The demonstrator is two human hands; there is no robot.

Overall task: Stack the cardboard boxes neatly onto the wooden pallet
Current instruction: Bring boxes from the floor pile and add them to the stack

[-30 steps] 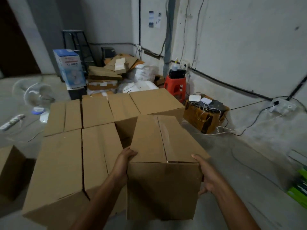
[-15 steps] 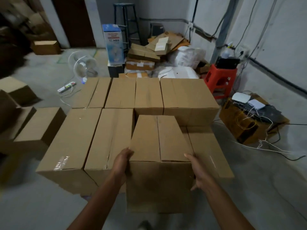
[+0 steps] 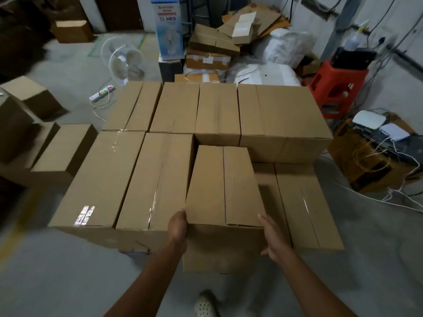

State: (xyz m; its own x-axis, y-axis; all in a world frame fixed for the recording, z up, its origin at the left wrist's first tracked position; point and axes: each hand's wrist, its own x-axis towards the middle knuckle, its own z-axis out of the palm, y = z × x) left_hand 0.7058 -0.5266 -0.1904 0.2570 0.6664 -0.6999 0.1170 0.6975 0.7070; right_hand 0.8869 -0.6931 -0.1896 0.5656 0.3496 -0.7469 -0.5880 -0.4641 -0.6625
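Head view: gripping the carried box [image 3: 223, 186] by its side walls with left hand [image 3: 177, 227] and right hand [image 3: 272, 239], fingers curled, above the lower box [image 3: 304, 202], just beside the stacked boxes [image 3: 158, 177]. Probably mid-placement. Needs lowering squarely, edges flush against the neighbours.
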